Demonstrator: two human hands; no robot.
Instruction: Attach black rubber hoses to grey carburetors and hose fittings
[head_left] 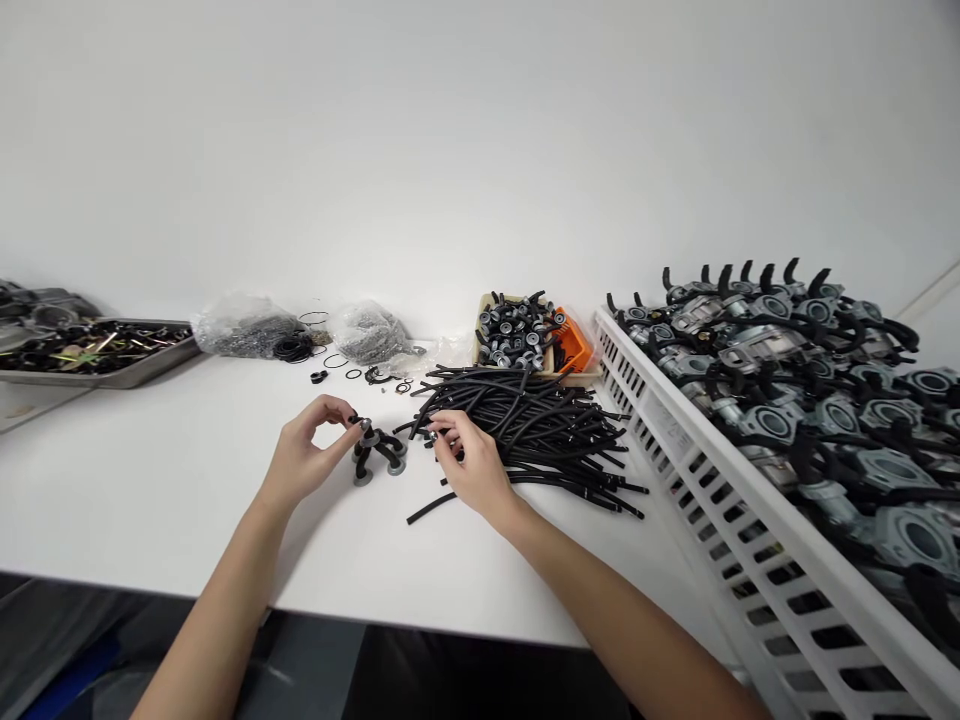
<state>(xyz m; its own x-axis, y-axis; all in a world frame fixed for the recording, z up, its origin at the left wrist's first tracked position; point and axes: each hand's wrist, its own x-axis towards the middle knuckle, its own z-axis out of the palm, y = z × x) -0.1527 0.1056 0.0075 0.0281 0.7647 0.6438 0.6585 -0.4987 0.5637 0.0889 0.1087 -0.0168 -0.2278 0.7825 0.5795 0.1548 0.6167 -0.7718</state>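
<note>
My left hand (311, 445) is closed in a pinch on a small fitting (366, 426) with a grey round end and a black stem. Just below it, several like fittings (379, 460) with black bent stems and grey discs stand in a small cluster on the table. My right hand (469, 458) is at the left end of a pile of black rubber hoses (540, 420). Its thumb and fingers are pressed together, and what lies between them is too small to make out. A single hose (431, 508) pokes out toward the table's front edge.
A white slotted crate (697, 470) full of metal housings (832, 415) stands at right. Behind the hoses are a bin of fittings (514, 330) and an orange tray (574, 340). Plastic bags (251, 325), rubber rings (354, 374) and a metal tray (154, 365) lie back left.
</note>
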